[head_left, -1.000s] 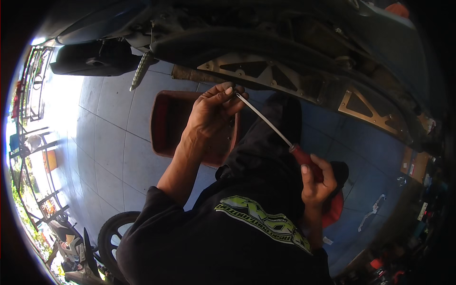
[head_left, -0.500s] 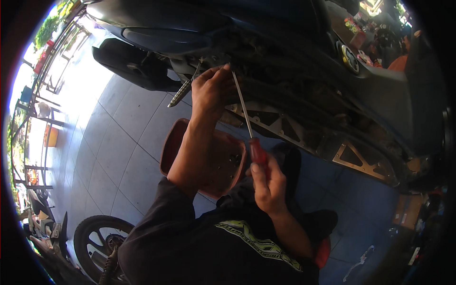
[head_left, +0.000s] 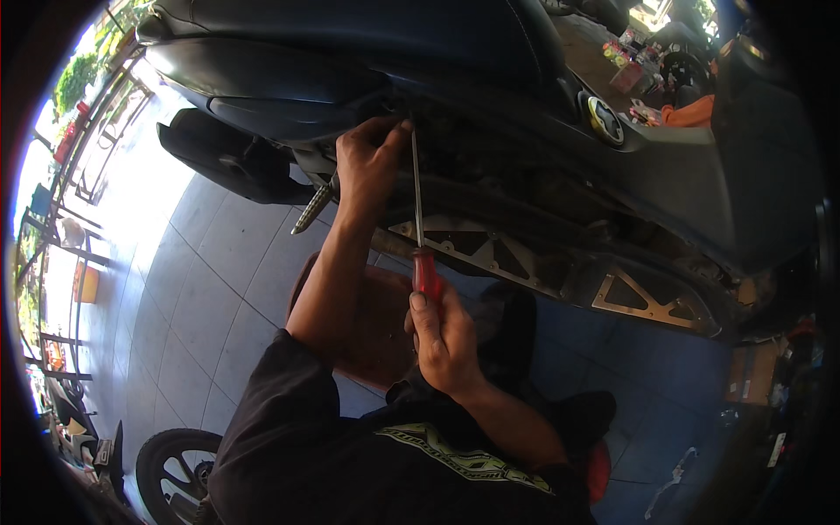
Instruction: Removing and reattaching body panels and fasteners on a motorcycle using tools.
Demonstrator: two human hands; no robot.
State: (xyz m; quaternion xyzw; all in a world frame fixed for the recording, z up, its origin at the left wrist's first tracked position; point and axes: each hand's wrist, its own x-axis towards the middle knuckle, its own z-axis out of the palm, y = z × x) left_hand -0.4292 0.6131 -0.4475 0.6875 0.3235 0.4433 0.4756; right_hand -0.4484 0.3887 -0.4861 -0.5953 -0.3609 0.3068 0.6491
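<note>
My right hand (head_left: 446,341) is closed around the red handle of a long screwdriver (head_left: 418,201). The steel shaft points away from me, almost straight up the view, and its tip goes into the shadow under the side panel of a dark scooter (head_left: 289,74). Beside that tip, my left hand (head_left: 363,166) is closed with thumb and fingers pinched together. Whatever the pinch holds, if anything, is hidden in the dark gap. A ribbed footrest (head_left: 313,208) juts from the scooter just left of my left wrist.
Below my left forearm lies a reddish-brown tray (head_left: 372,315) on the tiled floor (head_left: 210,289). Metal trim plates (head_left: 477,249) run along the scooter's lower edge. A wheel (head_left: 175,472) stands at lower left, and a cardboard box (head_left: 751,372) sits at far right.
The screwdriver has swung from a slant to nearly upright, and my right hand has moved left with it. My left hand stays near the tip. The whole view has shifted slightly.
</note>
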